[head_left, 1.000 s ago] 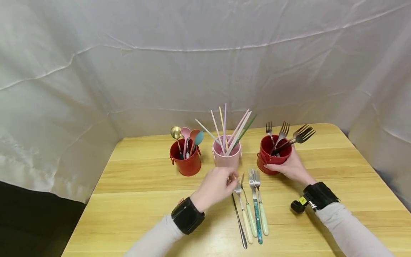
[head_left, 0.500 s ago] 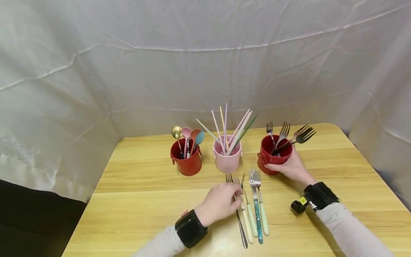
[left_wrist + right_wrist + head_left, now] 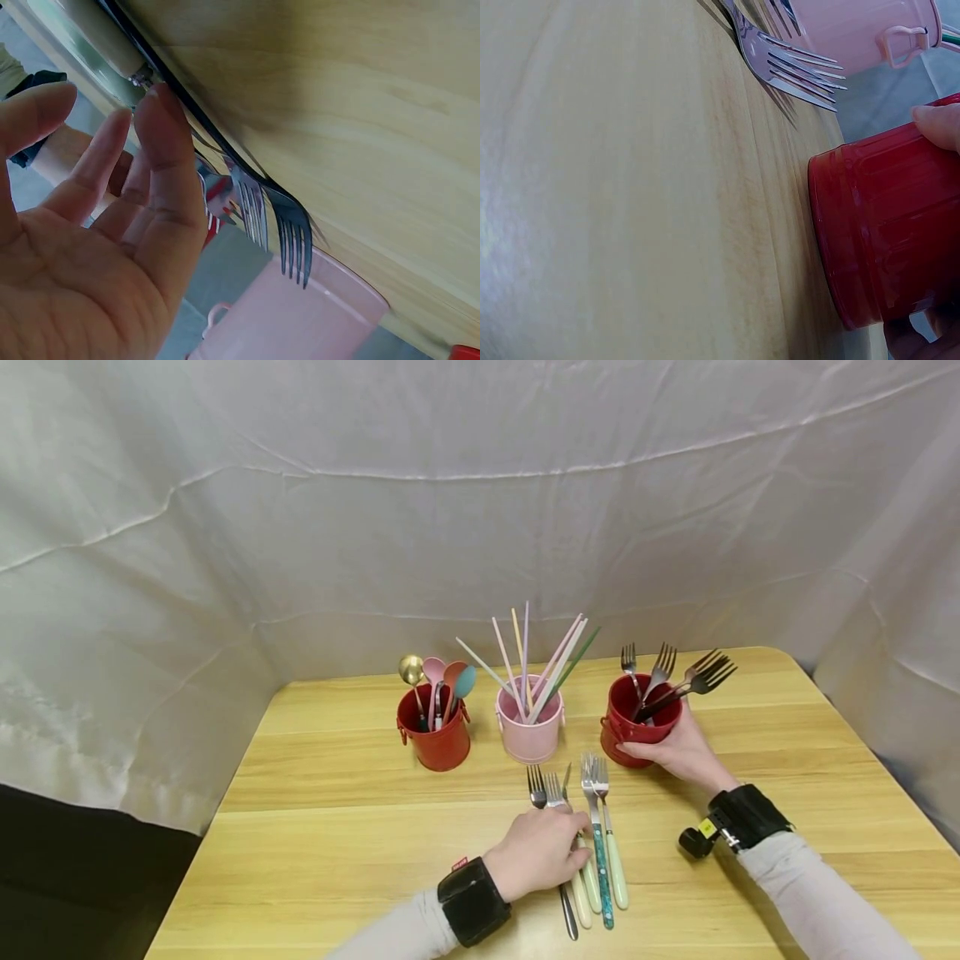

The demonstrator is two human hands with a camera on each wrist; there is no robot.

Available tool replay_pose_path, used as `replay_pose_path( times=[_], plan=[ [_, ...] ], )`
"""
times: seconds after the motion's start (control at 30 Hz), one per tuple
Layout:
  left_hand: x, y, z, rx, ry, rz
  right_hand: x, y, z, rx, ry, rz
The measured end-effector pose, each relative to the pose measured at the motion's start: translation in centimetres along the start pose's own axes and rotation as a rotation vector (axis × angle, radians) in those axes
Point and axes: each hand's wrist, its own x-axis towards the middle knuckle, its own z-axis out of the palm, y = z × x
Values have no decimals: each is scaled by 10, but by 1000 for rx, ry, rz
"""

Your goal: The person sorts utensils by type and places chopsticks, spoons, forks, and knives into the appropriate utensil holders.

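Observation:
In the head view, my left hand (image 3: 542, 853) is over a row of cutlery on the table. Under or beside it lie a black fork (image 3: 536, 783), a cream-handled fork (image 3: 581, 906) and a green-handled knife (image 3: 592, 889). Its fingertips come right by the cream handle (image 3: 105, 37) in the left wrist view, thumb spread apart. To the right are a teal-handled fork (image 3: 602, 868) and a green-handled fork (image 3: 617, 868). My right hand (image 3: 684, 753) grips a small red bucket (image 3: 617, 739) holding several dark forks (image 3: 663, 664), thumb across its front.
A pink bucket (image 3: 530, 743) with several coloured straws (image 3: 526, 643) stands at the back middle. Left of it is another red bucket (image 3: 442, 750) with spoons (image 3: 433, 670). Behind the wooden table (image 3: 322, 760) hangs a grey cloth (image 3: 450, 543).
My left hand has moved down and slightly right, from in front of the pink bucket to the cutlery handles, uncovering the fork tines. The right hand keeps its grip on the red bucket.

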Motion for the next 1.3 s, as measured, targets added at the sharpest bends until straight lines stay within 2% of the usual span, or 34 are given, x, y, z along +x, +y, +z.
replay_pose_path(
  times=[0.37,0.67,0.9,1.07,1.3],
  plan=[
    [7,3,3,0,-60,-20,1,2,0,8,-1,-1],
    [11,-2,6,-53,-47,-12,1,1,0,8,-1,-5],
    [10,-7,9,-138,-20,-10,1,3,0,-5,3,-16],
    [11,-15,12,-253,20,-6,1,4,1,-13,2,-7],
    [9,-23,7,-523,73,-22,1,4,0,5,-5,-12]
  ],
)
